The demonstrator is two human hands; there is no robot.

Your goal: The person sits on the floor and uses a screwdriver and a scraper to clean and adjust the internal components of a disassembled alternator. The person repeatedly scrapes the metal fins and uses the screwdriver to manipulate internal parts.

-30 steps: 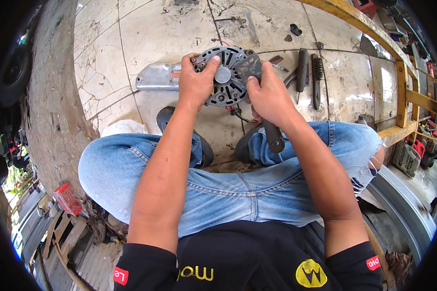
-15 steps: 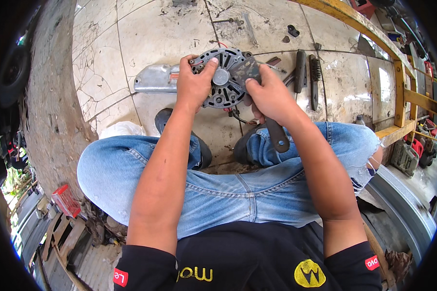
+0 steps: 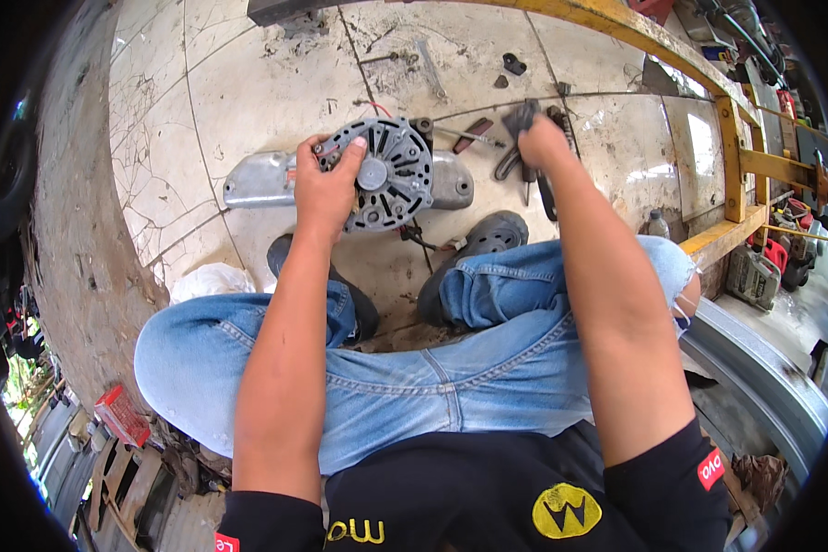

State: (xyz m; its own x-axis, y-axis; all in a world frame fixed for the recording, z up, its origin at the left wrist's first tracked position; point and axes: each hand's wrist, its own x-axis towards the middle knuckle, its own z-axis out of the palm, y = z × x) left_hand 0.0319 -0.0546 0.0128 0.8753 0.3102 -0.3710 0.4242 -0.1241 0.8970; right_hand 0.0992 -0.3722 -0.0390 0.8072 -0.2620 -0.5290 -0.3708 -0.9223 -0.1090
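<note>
My left hand (image 3: 327,189) is closed on the left rim of a round, slotted grey metal alternator (image 3: 405,156), thumb on its top face. Red wire shows at its upper edge, and a dark wired lead hangs below it. Under it lies a long grey metal cover (image 3: 259,181). To the right, my right hand (image 3: 545,145) is closed low among tools on the floor, its fingers mostly hidden. The dark blade of a scraper (image 3: 521,118) shows beside its fingers. Against that hand lies a black brush (image 3: 547,198), partly covered.
A red-handled tool (image 3: 472,135) lies between the alternator and my right hand. Small dark metal pieces (image 3: 513,64) and a wrench (image 3: 430,69) lie farther off on the tiles. A yellow metal frame (image 3: 731,156) stands at right, near a plastic bottle (image 3: 658,224).
My right hand has moved with the scraper off the alternator, right and away to the floor tools. My left hand keeps its hold on the alternator. The view has shifted slightly.
</note>
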